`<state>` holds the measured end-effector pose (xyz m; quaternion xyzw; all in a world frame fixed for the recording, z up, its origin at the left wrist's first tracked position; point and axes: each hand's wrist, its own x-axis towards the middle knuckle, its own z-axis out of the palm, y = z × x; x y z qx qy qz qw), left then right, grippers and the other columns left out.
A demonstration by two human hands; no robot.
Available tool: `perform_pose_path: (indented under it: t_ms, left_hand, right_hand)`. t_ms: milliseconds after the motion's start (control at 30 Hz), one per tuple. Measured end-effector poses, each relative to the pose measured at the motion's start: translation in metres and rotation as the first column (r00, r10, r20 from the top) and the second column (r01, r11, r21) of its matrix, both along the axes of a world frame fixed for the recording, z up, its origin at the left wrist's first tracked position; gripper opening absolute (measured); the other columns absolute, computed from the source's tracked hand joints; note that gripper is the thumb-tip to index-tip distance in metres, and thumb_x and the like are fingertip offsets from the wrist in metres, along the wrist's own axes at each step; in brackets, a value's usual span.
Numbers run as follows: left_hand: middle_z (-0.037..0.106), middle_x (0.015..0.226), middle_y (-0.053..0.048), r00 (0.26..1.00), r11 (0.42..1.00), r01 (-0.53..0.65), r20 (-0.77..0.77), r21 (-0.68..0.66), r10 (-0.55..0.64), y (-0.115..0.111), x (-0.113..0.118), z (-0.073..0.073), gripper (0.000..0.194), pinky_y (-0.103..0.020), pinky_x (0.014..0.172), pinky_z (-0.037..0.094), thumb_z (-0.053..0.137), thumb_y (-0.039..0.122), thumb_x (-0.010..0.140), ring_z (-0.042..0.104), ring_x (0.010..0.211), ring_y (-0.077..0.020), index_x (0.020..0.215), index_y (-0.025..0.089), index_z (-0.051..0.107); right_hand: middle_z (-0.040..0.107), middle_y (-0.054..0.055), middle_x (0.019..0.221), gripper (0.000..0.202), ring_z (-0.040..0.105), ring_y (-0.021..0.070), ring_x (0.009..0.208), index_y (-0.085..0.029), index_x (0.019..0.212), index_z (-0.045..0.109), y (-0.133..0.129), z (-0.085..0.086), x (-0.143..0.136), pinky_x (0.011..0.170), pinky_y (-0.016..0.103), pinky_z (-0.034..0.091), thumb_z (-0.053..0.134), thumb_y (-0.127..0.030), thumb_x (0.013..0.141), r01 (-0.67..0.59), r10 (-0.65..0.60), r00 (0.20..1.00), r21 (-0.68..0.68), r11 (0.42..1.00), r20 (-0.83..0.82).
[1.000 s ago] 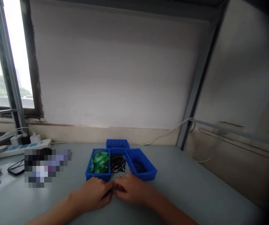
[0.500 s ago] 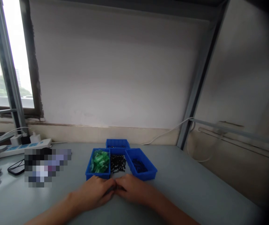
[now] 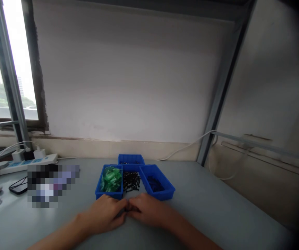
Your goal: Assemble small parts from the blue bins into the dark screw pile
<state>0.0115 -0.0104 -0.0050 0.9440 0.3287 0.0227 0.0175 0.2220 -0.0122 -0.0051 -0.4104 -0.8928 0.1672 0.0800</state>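
My left hand (image 3: 106, 213) and my right hand (image 3: 148, 210) meet fingertip to fingertip low over the table, both closed in a pinch. Whatever lies between the fingers is too small and too hidden to name. Just beyond my left hand is a blue bin (image 3: 96, 190) with green plastic pieces (image 3: 111, 178) in it. Past my right hand, a second blue bin (image 3: 169, 194) sits at an angle and holds dark blue pieces (image 3: 155, 184). A pile of black screws (image 3: 131, 181) lies between these bins. Behind it stands a third blue bin (image 3: 130, 158) with small parts inside.
A white power strip (image 3: 39, 161) with plugs and cables is at the back left, near a dark phone-like object (image 3: 18, 186) and a pixelated patch. A metal post (image 3: 214, 114) rises at the right rear. A white cable (image 3: 183, 147) runs along the wall.
Both hands stay in the same place with fingertips together. Only a very slight shift of the fingers shows; the bins and the pile of screws have not moved.
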Motion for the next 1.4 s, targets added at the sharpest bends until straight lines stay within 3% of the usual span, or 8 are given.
perform_pose_path:
  t_ms: [200,467,700,967,1167,1267,1400]
  left_hand:
    - [0.075,0.092,-0.008,0.996,0.998,-0.064,-0.069,0.002,0.064,0.001,0.001,-0.007,0.016,-0.034,0.071,0.058,0.049,0.026,0.096,0.074,0.083,-0.0288,0.102,0.019,0.062]
    - [0.074,0.09,-0.008,0.999,0.999,-0.027,-0.026,-0.019,0.026,0.002,-0.002,-0.009,0.019,-0.032,0.071,0.057,0.045,0.025,0.1,0.074,0.081,-0.0271,0.103,0.019,0.062]
    - [0.075,0.094,-0.008,0.999,0.999,-0.015,-0.038,-0.028,0.014,0.003,0.0,-0.009,0.017,-0.032,0.072,0.057,0.049,0.026,0.099,0.074,0.084,-0.0277,0.103,0.018,0.063]
    - [0.074,0.089,-0.007,0.999,0.999,-0.03,-0.04,0.015,0.031,0.003,0.0,-0.01,0.018,-0.03,0.069,0.056,0.046,0.028,0.099,0.074,0.08,-0.0263,0.099,0.019,0.062]
    - [0.073,0.086,-0.006,0.998,0.998,-0.056,0.0,0.018,0.056,0.002,-0.002,-0.004,0.014,-0.029,0.065,0.053,0.05,0.026,0.096,0.073,0.079,-0.0258,0.096,0.02,0.062]
    - [0.073,0.087,-0.005,0.998,0.999,-0.028,0.053,0.028,0.027,0.002,-0.003,-0.004,0.013,-0.029,0.067,0.052,0.05,0.025,0.098,0.072,0.08,-0.0249,0.097,0.019,0.062]
    - [0.073,0.091,-0.003,0.984,0.994,0.088,0.148,0.065,-0.097,0.003,-0.003,-0.007,0.009,-0.027,0.068,0.051,0.052,0.022,0.099,0.071,0.081,-0.0212,0.099,0.019,0.061]
  right_hand:
    - [0.072,0.005,0.082,0.013,0.063,0.0189,0.076,-0.017,0.089,0.072,-0.005,0.007,-0.002,0.067,0.026,0.04,0.062,-0.026,0.091,-0.009,0.01,1.0,0.069,0.998,-0.007]
    - [0.067,-0.001,0.072,0.009,0.057,0.0135,0.066,-0.016,0.088,0.071,-0.005,0.01,-0.001,0.062,0.022,0.037,0.068,-0.012,0.081,-0.056,0.062,0.994,0.07,0.996,-0.085]
    - [0.069,0.001,0.074,0.015,0.059,0.014,0.067,-0.016,0.087,0.071,-0.005,0.012,-0.003,0.061,0.022,0.035,0.072,-0.032,0.087,0.003,0.002,0.997,0.07,0.998,-0.077]
    - [0.074,0.005,0.083,0.01,0.064,0.0165,0.075,-0.015,0.088,0.071,-0.004,0.012,-0.004,0.064,0.024,0.038,0.062,-0.019,0.09,0.031,-0.029,0.999,0.092,0.995,-0.024]
    - [0.073,0.004,0.083,0.01,0.064,0.0175,0.076,-0.016,0.085,0.072,-0.003,0.01,-0.001,0.067,0.025,0.04,0.063,-0.02,0.089,-0.006,0.004,0.999,0.06,0.998,0.033]
    - [0.075,0.006,0.089,0.014,0.066,0.0191,0.082,-0.016,0.089,0.073,-0.001,0.004,-0.001,0.072,0.027,0.044,0.06,-0.02,0.093,-0.065,0.063,0.997,0.053,0.997,0.036]
    - [0.076,0.008,0.093,0.017,0.067,0.0203,0.086,-0.014,0.094,0.073,0.001,-0.003,-0.002,0.076,0.027,0.046,0.057,-0.017,0.093,-0.08,0.078,0.997,0.066,0.995,0.025]
